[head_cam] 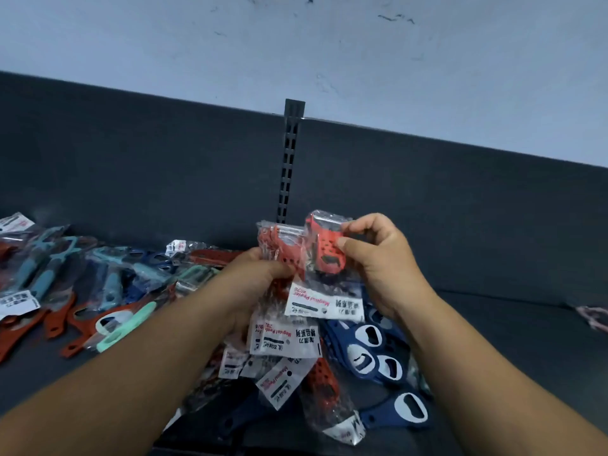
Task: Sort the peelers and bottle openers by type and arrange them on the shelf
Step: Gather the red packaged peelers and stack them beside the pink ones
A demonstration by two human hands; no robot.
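Red plastic peeler in a clear bag point(324, 250), pinched above the shelf by curled fingers of the right hand point(378, 261). Just beside it, bundle of bagged red peelers point(279, 245) gripped in the left hand point(256, 278). Below, dark blue bottle openers point(371, 350) on the dark grey shelf point(510, 357). At left, mixed pile of teal, red and blue utensils point(98, 291).

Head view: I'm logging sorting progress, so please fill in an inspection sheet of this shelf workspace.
Surface: dark shelf, bare at the right.
Job's things: red peeler bundle and single red peeler, both bagged and held up; blue bottle openers grouped at centre-right; mixed pile of red, teal and blue tools at left, unsorted.
Clutter: pinkish item at the right edge, too blurred to name.
Hands: left hand grips the bundle; right hand pinches the single peeler.
Cables: nothing seen.
Surroundings: dark back panel, slotted upright, pale scuffed wall above.
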